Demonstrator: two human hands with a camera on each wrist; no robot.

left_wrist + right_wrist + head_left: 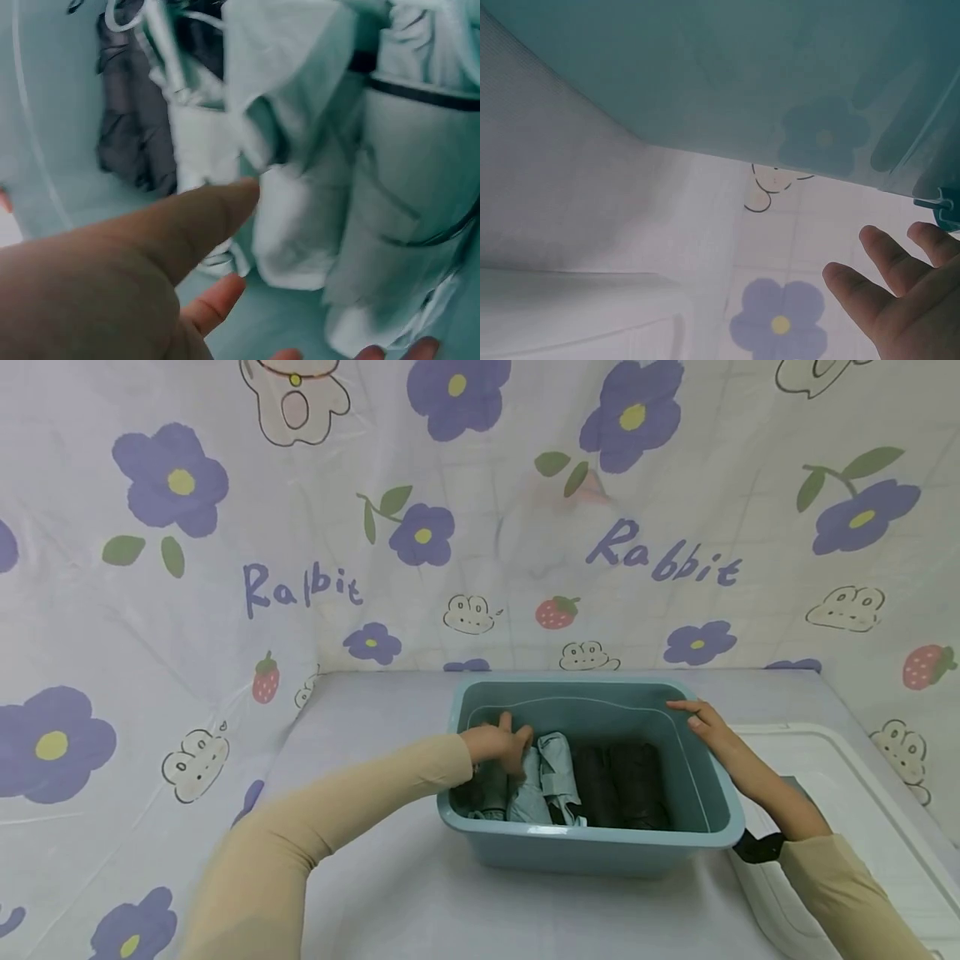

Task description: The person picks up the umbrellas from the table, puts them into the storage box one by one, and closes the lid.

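Observation:
A blue-green plastic bin (592,858) holds several rolled fabric bundles that look like folded umbrellas, side by side. My left hand (501,745) reaches in from the left over the pale bundles (529,795), fingers apart. In the left wrist view its index fingertip overlaps a pale bundle (296,225) with a loose flap, and another pale bundle (420,165) with dark trim lies to the right. Dark bundles (637,785) fill the middle right of the bin. On the bin's right rim rests my right hand (716,739), its fingers (885,255) extended and spread.
A white plastic lid (862,802) lies on the table to the right, partly beneath my right forearm. Behind the table (375,885) hangs a white curtain (510,543) printed with purple flowers and rabbits. A dark strap (757,847) circles the right wrist.

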